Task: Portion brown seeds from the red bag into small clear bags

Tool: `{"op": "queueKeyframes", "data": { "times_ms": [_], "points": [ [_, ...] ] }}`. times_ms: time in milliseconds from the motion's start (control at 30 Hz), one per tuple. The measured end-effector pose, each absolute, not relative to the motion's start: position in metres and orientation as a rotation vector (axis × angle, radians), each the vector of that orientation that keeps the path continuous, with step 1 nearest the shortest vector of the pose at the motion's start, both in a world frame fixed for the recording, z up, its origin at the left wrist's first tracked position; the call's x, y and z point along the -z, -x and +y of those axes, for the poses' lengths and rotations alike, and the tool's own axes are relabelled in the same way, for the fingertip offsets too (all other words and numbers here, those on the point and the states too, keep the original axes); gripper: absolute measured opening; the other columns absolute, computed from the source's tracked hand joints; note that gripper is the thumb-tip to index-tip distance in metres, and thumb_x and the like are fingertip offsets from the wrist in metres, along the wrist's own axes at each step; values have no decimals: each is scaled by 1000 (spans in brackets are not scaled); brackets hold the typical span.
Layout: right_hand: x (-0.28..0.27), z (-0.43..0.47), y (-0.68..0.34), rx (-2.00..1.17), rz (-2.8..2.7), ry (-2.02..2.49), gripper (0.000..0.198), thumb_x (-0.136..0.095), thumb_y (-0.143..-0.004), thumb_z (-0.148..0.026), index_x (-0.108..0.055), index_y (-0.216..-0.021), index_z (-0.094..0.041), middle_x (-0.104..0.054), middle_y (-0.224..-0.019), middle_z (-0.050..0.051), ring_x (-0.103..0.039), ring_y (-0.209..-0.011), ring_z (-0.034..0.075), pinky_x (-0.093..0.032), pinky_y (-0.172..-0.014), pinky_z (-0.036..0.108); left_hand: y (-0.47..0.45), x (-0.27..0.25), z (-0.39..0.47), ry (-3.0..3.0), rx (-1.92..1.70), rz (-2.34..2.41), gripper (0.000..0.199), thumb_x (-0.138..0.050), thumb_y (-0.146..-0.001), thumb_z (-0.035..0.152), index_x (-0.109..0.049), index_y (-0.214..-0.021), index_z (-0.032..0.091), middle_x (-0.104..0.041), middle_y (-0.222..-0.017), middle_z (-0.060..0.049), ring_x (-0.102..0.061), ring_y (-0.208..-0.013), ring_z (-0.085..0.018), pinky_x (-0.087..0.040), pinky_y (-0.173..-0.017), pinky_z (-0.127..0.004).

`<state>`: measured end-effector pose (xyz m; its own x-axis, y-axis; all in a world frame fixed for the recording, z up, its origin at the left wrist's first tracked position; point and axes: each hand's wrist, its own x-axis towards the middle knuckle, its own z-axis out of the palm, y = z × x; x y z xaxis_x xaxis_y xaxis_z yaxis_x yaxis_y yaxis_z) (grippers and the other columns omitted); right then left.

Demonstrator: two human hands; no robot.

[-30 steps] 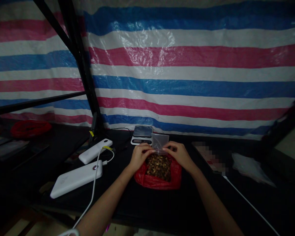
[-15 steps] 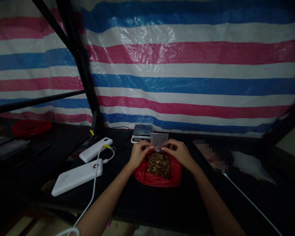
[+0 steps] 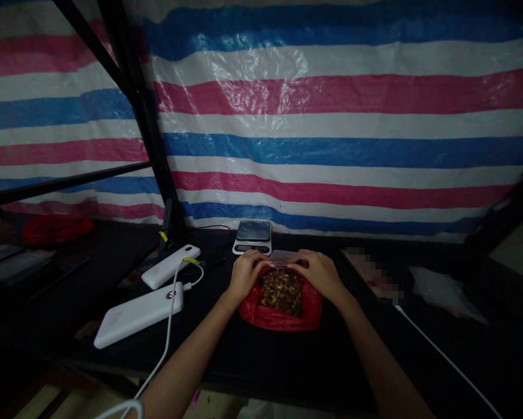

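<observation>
Between my two hands is a small clear plastic bag (image 3: 284,257), tilted back at the far rim of a red plastic bag (image 3: 283,321). My left hand (image 3: 249,272) pinches the small bag's left edge. At its right edge, my right hand (image 3: 316,269) grips it between thumb and fingers. The red bag lies open with its rim folded down, full of brown and golden seed-like pieces (image 3: 282,292). Whether anything is inside the small bag I cannot make out. Just behind my left hand stands a white kitchen scale (image 3: 253,233) with a dark platform.
Two white power banks (image 3: 141,314) with a white cable lie on the left. To the right are a phone (image 3: 370,273) on a cable and a clear plastic packet (image 3: 447,294). A red bag (image 3: 58,230) sits far left. Striped sheeting (image 3: 331,139) hangs behind the black table.
The small clear bag stood upright before; now it leans over and looks flatter and lower. Both hands keep their hold in nearly the same place.
</observation>
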<state>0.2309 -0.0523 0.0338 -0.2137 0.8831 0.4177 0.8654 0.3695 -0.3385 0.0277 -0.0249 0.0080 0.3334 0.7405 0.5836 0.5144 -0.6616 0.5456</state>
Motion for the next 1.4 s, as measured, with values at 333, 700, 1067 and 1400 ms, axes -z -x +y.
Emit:
{"op": "queueKeyframes", "data": {
  "times_ms": [333, 700, 1067, 1400],
  "points": [
    [-30, -52, -224, 12, -2138, 1395, 15, -43, -85, -29, -56, -85, -22, -59, -86, 1, -57, -78, 16, -39, -65, 25, -26, -11, -26, -2539, -1194, 1302, 16, -43, -85, 27, -56, -80, 18, -57, -79, -2, -52, -79, -16, -38, -69, -25],
    [-25, -50, -224, -56, -2071, 1332, 16, -41, -85, -24, -57, -83, -20, -62, -87, 3, -58, -81, 17, -41, -71, 27, -30, -13, -29, -2407, -1253, 1194, 17, -44, -85, 30, -54, -78, 18, -55, -78, -1, -51, -80, -14, -38, -71, -24],
    [-29, -55, -216, -135, -2082, 1338, 14, -47, -82, -31, -58, -83, -22, -61, -84, -1, -57, -76, 14, -38, -66, 24, -30, -12, -29, -2367, -1238, 1072, 15, -46, -83, 26, -57, -80, 17, -57, -80, -3, -52, -81, -16, -39, -73, -26],
    [-28, -55, -214, -143, -2062, 1414, 16, -51, -80, -30, -60, -71, -21, -62, -71, -1, -55, -66, 13, -33, -58, 22, -29, -8, -28, -2472, -1138, 1081, 18, -42, -85, 25, -59, -83, 18, -59, -81, -3, -52, -81, -16, -39, -74, -27]
  ]
}}
